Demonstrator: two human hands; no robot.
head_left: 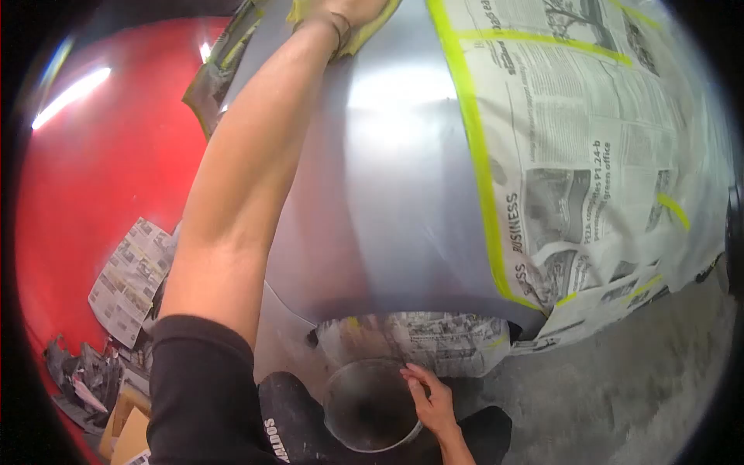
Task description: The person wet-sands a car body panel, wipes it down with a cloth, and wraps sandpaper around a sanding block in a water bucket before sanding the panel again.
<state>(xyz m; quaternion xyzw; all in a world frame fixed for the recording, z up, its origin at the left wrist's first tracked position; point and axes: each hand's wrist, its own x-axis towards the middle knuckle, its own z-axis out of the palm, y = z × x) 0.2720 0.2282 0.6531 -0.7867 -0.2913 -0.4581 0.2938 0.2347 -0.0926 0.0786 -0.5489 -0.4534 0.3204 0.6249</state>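
My left arm reaches far forward, and my left hand [353,11] is on a yellow cloth [370,32] against the smooth grey car panel [387,186]. The top edge of the view cuts off its fingers. Low in the middle, my right hand [431,399] is open, fingers loosely stretched at the rim of a round dark bucket [339,387]. Whether the fingertips touch the rim I cannot tell. Bright yellow-green masking tape [474,147] borders the panel, holding newspaper sheets [573,124] on its right side.
A red car body [116,163] stands at the left. Beside it are a loose newspaper sheet [133,283], crumpled dark scraps [85,384] and a cardboard box [128,422]. More newspaper [449,341] covers a part below the panel. Grey concrete floor [620,380] shows at the right.
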